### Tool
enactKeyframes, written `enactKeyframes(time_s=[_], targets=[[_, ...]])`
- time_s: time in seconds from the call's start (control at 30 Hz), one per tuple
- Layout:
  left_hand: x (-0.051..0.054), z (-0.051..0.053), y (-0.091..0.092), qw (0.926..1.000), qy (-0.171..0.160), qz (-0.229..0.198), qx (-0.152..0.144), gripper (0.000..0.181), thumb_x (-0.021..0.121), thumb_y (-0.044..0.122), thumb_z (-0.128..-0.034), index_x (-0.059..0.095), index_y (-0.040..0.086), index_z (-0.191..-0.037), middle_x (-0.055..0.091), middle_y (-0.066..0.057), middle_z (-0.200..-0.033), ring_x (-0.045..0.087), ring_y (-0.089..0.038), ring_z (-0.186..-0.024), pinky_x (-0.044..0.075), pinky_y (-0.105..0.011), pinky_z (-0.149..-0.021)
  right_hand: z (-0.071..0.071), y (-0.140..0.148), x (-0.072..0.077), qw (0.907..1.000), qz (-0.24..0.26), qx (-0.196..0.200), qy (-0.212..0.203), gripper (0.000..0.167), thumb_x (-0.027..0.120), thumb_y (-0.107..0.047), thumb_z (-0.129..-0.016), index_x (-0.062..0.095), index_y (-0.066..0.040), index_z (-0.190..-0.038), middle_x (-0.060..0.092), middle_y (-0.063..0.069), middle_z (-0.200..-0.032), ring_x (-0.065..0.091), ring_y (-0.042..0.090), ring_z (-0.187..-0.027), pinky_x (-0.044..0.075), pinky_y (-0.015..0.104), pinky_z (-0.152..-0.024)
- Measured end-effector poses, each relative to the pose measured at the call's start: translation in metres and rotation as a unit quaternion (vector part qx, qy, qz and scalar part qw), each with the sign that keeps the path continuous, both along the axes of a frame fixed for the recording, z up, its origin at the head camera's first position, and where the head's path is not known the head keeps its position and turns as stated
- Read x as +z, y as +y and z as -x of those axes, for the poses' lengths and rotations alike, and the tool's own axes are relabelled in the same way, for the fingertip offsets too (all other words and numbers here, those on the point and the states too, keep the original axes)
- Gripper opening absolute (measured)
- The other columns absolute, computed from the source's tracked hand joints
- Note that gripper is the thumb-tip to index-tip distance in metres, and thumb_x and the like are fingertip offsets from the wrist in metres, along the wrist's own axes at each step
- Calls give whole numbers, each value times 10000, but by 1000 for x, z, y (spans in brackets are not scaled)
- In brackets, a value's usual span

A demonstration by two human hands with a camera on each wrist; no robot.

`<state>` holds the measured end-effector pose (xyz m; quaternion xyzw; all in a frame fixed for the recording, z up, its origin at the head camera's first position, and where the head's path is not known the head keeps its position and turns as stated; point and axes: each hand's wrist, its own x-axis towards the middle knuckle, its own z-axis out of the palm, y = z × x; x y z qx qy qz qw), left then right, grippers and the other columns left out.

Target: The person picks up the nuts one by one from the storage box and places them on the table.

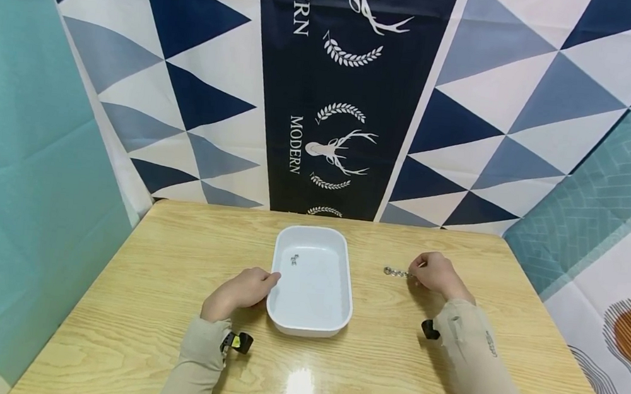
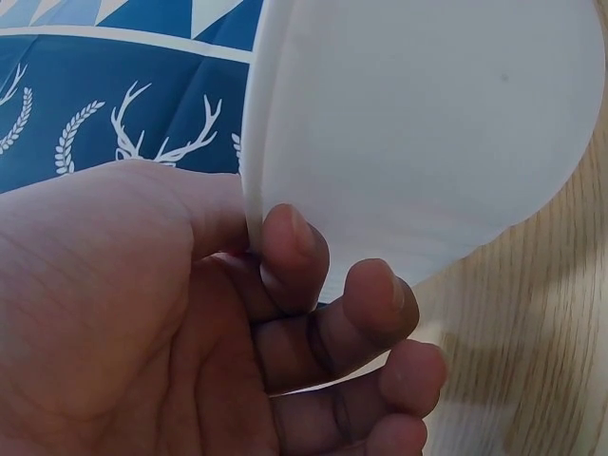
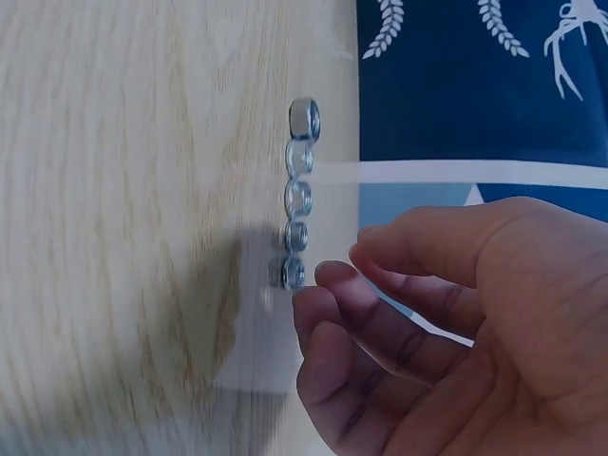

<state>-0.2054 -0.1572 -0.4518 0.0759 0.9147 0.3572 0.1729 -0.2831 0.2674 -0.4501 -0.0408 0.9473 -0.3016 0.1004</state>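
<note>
A white rectangular tray (image 1: 312,292) stands on the wooden table, with a small cluster of metal nuts (image 1: 295,260) lying in it. My left hand (image 1: 244,288) grips the tray's left side, thumb over the rim and the other fingers curled beneath the outside, as the left wrist view shows. To the right of the tray, several metal nuts (image 3: 298,198) lie in a straight row, a bigger one at one end. My right hand (image 3: 427,323) is at the opposite end of that row, fingertips close beside the last nut. Thumb and index finger are slightly apart with nothing visible between them.
The wooden table (image 1: 128,306) ends at a patterned cloth backdrop (image 1: 336,97) behind the tray. A teal panel (image 1: 39,164) borders the left side, and another patterned cloth (image 1: 596,300) hangs at the right.
</note>
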Motion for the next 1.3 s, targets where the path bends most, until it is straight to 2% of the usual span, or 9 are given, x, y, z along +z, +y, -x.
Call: enactKeyframes(time_s=[0.17, 0.37, 0.6, 0.83, 1.0, 1.2, 1.3], targets=[[-1, 1, 0, 10000, 2, -3, 0, 493, 366, 371, -1116, 698, 109, -863, 483, -20, -604, 451, -162, -531, 406, -297, -598, -5, -6, 2, 10000, 45, 41, 41, 246, 533, -143, -1001, 687, 30, -1084, 709, 136, -853, 656, 234, -730, 506, 315, -643], [-1, 0, 0, 10000, -10, -8, 11, 495, 369, 372, -1115, 699, 108, -858, 479, -14, -593, 447, -158, -524, 405, -293, -586, -14, -14, 6, 9994, 341, 25, 0, 258, 541, -155, -1028, 663, 45, -1135, 705, 174, -879, 666, 251, -715, 547, 362, -643], [-2, 0, 0, 10000, 23, 11, 10, 491, 367, 376, -1114, 725, 94, -931, 489, -19, -637, 456, -156, -561, 402, -292, -602, -23, -25, 11, 9980, 626, 38, 121, 265, 558, -170, -1021, 655, 40, -1149, 704, 186, -895, 664, 266, -687, 548, 368, -646], [-3, 1, 0, 10000, -41, -12, 10, 510, 366, 378, -1115, 703, 91, -860, 459, -10, -574, 431, -156, -513, 395, -289, -570, -30, -41, 15, 9963, 791, 44, 325, 231, 590, -167, -1010, 664, 24, -1117, 704, 204, -990, 704, 285, -770, 537, 296, -626], [-2, 1, 0, 10000, -67, -26, 32, 527, 367, 389, -1113, 687, 82, -827, 439, -4, -545, 410, -155, -493, 384, -288, -559, -34, -51, 18, 9951, 892, 116, 420, 203, 604, -149, -1003, 673, 24, -1084, 705, 189, -958, 707, 297, -770, 536, 284, -620], [-2, 0, 1, 9999, -115, -82, 23, 543, 363, 379, -1117, 674, 52, -815, 428, -4, -519, 391, -159, -472, 371, -289, -549, -37, -59, 22, 9939, 890, 183, 630, 198, 600, -144, -989, 684, 18, -1064, 708, 158, -927, 704, 226, -717, 532, 277, -613], [-2, 0, 0, 9999, -109, -90, 15, 546, 364, 379, -1117, 666, 48, -805, 424, -3, -513, 393, -159, -469, 375, -291, -556, -38, -64, 24, 9932, 949, 221, 636, 206, 594, -145, -991, 686, 21, -1074, 701, 140, -929, 716, 247, -736, 546, 287, -629]])
